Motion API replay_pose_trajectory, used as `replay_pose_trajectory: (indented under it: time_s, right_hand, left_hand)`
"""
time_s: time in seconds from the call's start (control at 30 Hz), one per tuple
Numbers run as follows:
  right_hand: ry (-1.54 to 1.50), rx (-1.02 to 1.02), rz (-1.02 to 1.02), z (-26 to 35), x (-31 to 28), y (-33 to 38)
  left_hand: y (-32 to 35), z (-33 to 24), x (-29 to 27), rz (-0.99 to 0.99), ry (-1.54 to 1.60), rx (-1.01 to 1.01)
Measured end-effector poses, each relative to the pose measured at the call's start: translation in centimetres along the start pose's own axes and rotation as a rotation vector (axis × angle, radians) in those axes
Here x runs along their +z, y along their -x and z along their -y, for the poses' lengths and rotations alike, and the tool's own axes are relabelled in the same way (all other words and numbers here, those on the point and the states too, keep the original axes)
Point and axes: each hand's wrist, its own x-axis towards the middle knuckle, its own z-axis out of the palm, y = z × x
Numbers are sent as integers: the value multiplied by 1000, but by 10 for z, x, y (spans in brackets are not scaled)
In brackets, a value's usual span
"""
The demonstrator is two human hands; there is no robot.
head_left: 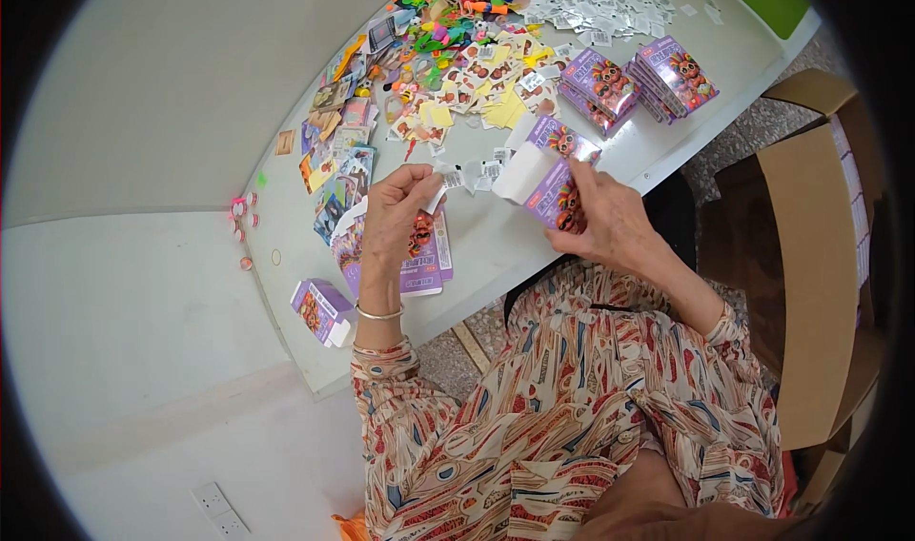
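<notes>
Over a pale table (481, 260), the left hand (396, 212) pinched a slip (451, 179), the right hand (615, 219) gripped a purple box (555, 201); packing, seemingly, needed its flap (524, 172) clear.

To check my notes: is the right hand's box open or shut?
Open: the purple box in the right hand has its white flap out.

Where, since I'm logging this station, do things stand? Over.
Left hand: pinching small white rectangular packet. Right hand: gripping purple printed cardboard box, white flap open. Between them: more small white packets.
</notes>
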Motion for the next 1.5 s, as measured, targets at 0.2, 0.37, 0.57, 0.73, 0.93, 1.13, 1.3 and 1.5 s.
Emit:
replay_pose_trajectory:
  time_s: [0.2,0.37,0.57,0.73,0.93,1.13,1.3,1.5]
  right_hand:
    - [-461,-338,83,-21,-10,-30]
    - [-399,-581,226,-8,-1,-50]
    - [-413,-632,323,0,12,-52]
    - [-405,-437,296,0,14,-49]
    - [-131,-334,-56,8,25,-40]
    - [-87,-271,-74,18,31,-33]
    - [-109,-221,-49,17,30,-31]
    - [-111,-232,-88,19,31,-32]
  left_hand:
    - [1,-15,9,66,-1,-50]
    - [-1,-25,14,154,-86,-46]
    - [-1,-23,10,180,-133,11]
    - [11,-35,6,-75,-140,213]
    - [37,-66,27,-10,-818,516]
    - [28,-55,33,0,-954,562]
    - [25,-59,28,28,-798,451]
    - [22,-55,26,64,-784,420]
